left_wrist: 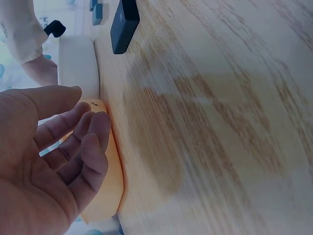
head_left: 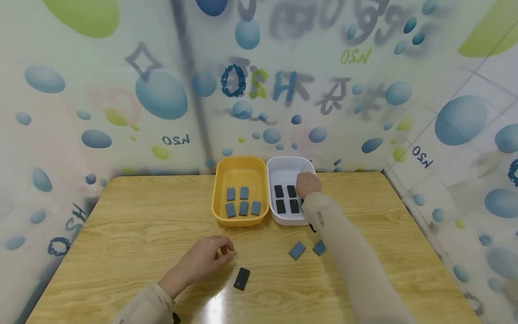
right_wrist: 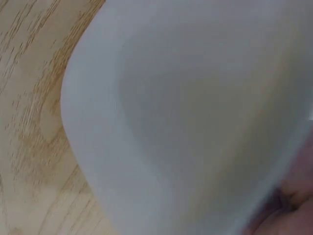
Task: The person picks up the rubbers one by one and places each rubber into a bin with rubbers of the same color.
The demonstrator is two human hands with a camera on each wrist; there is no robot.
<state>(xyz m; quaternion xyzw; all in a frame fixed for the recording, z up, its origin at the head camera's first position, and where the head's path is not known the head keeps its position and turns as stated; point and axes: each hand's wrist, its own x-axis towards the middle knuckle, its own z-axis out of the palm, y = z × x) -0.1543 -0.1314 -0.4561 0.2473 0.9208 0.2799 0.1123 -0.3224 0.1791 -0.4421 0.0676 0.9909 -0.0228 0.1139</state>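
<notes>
My right hand (head_left: 309, 183) reaches over the right side of the white bin (head_left: 289, 222), fingers pointing down and hidden from the head view. Only part of this hand (right_wrist: 293, 215) appears in the right wrist view, behind the bin wall, so what it holds does not show. Several black rectangular pieces (head_left: 280, 206) lie in rows in that bin beside it. Above the table, my left hand (head_left: 208, 257) hovers with fingers loosely bent and nothing in them. Near its fingertips a single black piece (head_left: 242, 279) lies on the wood.
Left of the white bin, touching or nearly so, stands a yellow bin (head_left: 218, 219) with several blue-grey pieces (head_left: 243, 209). A blue-grey piece (head_left: 297, 250) lies in front of the white bin, another blue-grey piece (head_left: 319, 248) beside my right sleeve. A patterned wall (head_left: 251, 126) rises behind.
</notes>
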